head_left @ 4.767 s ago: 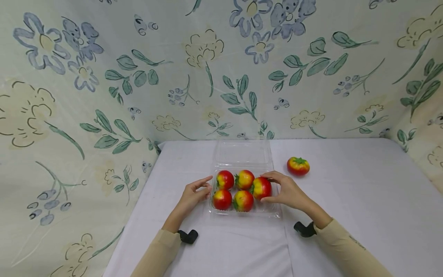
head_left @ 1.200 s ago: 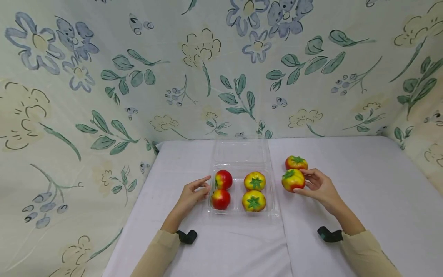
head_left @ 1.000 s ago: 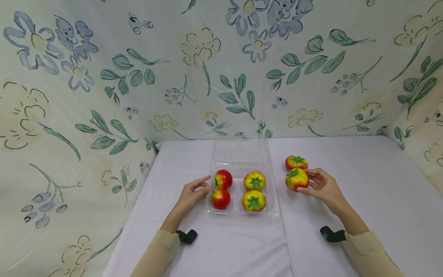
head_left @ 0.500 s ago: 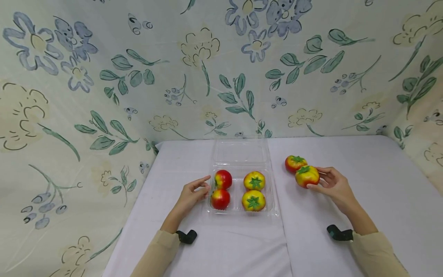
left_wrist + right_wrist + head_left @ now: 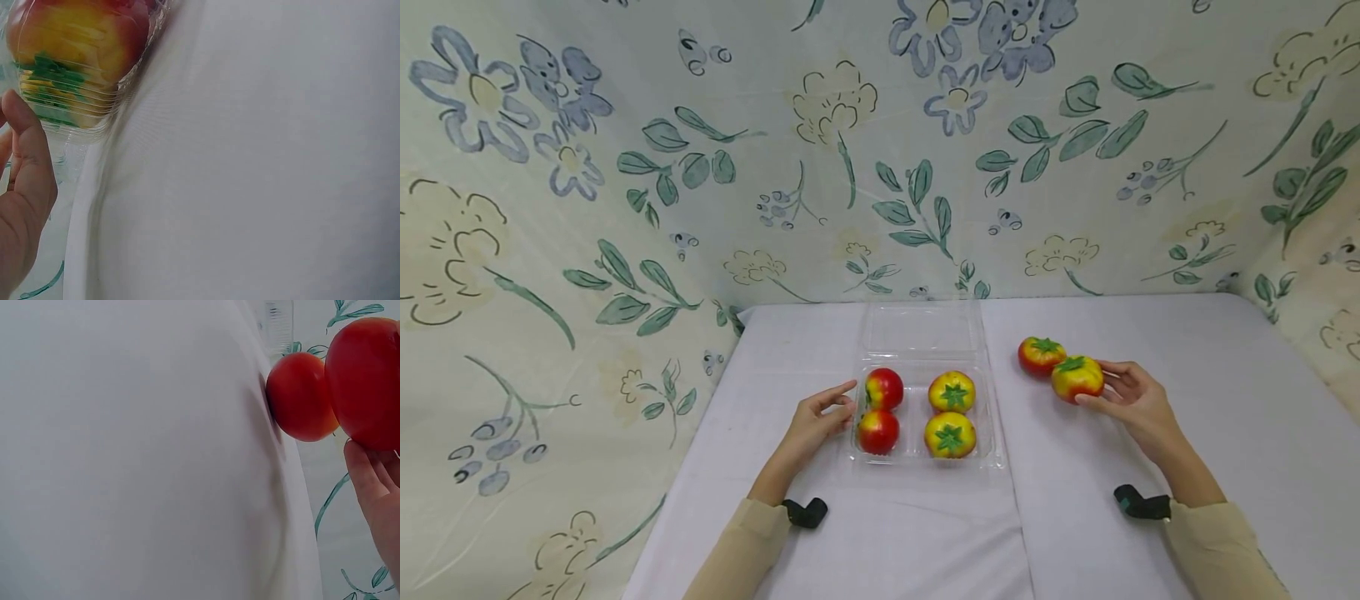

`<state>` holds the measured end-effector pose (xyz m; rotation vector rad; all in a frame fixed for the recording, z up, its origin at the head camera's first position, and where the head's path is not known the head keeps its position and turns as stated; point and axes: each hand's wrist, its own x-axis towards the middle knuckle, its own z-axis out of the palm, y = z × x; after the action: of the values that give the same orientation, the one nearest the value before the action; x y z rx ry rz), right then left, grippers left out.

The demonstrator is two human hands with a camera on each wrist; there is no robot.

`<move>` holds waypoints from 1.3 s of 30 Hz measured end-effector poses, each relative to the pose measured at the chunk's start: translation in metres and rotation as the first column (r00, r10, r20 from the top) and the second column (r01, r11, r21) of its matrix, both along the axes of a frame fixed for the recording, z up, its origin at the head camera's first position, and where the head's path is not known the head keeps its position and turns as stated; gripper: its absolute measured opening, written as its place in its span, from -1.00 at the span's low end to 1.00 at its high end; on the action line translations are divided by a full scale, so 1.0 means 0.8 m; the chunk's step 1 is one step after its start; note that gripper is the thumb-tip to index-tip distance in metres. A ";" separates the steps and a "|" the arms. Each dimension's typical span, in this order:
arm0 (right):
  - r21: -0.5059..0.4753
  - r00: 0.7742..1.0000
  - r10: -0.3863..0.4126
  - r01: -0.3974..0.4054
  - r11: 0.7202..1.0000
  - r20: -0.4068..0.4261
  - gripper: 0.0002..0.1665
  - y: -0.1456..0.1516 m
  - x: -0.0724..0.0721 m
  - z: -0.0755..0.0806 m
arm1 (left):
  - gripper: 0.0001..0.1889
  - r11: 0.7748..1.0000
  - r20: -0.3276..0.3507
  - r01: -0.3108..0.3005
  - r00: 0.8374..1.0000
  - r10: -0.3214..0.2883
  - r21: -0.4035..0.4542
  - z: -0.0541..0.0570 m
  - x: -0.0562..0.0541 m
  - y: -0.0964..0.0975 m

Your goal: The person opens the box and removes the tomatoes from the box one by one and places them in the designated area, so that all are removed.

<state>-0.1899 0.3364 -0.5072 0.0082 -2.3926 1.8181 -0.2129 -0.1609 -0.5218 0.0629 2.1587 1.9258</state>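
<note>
My right hand (image 5: 1131, 402) grips a red-and-yellow persimmon (image 5: 1077, 379) with a green calyx, thumb in front and fingers behind. In the right wrist view that persimmon (image 5: 364, 384) is raised off the cloth, beside another persimmon (image 5: 1041, 357) that sits on the table. A clear plastic clamshell box (image 5: 913, 457) stands in the middle with its lid (image 5: 922, 330) folded back. Inside are two persimmons (image 5: 880, 431) lying sideways at the left and two persimmons (image 5: 951, 434) calyx-up at the right. My left hand (image 5: 818, 421) rests at the box's left wall, fingers loosely bent; the thumb (image 5: 24, 115) is against the plastic.
A white cloth (image 5: 940, 533) covers the table, creased near the box's front right corner. Behind and at the sides hangs a floral curtain (image 5: 820, 192). Black wrist mounts (image 5: 1141, 502) stick out from both sleeves.
Earlier the box held several persimmons, one more than now. My right hand has lifted one out and carried it right, past the persimmon on the cloth. The left hand has stayed put.
</note>
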 end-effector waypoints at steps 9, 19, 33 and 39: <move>-0.140 1.000 -0.018 0.017 0.990 -0.007 -0.46 0.011 -0.006 -0.004 | -0.52 1.000 -0.014 0.000 1.000 0.000 -0.006 -0.003 -0.002 -0.001; -0.180 0.995 -0.091 0.097 0.979 0.040 -0.43 0.022 -0.013 -0.009 | -0.53 1.000 -0.019 0.003 1.000 -0.003 -0.017 -0.005 -0.002 -0.002; 0.015 0.966 -0.198 0.198 0.980 0.166 -0.23 0.035 -0.030 -0.018 | -0.51 1.000 0.011 0.024 1.000 -0.024 -0.014 0.002 -0.004 -0.002; 0.017 0.950 -0.235 0.237 0.971 0.205 -0.03 0.035 -0.037 -0.020 | -0.51 1.000 0.007 0.008 1.000 -0.008 -0.017 -0.003 -0.004 -0.001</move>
<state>-0.2199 0.3647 -0.5230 -0.4690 -2.3936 1.7918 -0.2161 -0.1618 -0.5244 0.0613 2.1671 1.9002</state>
